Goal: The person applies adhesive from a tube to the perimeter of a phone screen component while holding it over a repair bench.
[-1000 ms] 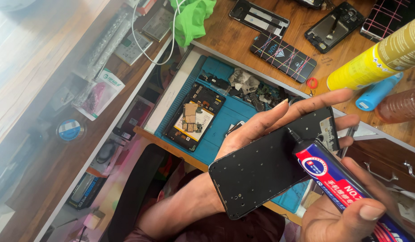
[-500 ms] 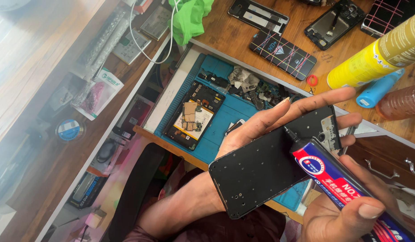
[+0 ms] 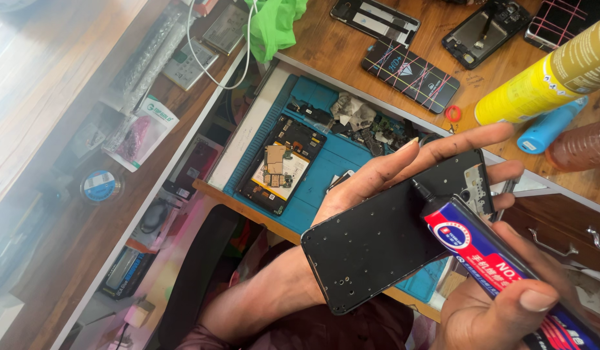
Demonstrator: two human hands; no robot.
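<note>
My left hand (image 3: pixel 403 170) lies palm up and holds a black phone back panel (image 3: pixel 377 240) flat across its fingers. My right hand (image 3: pixel 501 304) grips a glue tube (image 3: pixel 488 249) with a red, white and blue label. The tube's thin black nozzle touches the panel near its upper edge, beside a small metal camera bracket (image 3: pixel 476 188). Below my hands, on a blue work mat (image 3: pixel 342 152), lies an opened phone (image 3: pixel 280 163) with its circuit board bare.
On the wooden bench sit a yellow spray can (image 3: pixel 546 81), a blue bottle (image 3: pixel 549 126), an amber bottle (image 3: pixel 582 146), and several phones and screens (image 3: pixel 410 74). A green cloth (image 3: pixel 277 23) and white cable lie at the top. Small parts (image 3: pixel 361 120) crowd the mat's far end.
The view has shifted slightly. The nozzle has crept a little along the panel's upper edge, while both hands keep their hold.
</note>
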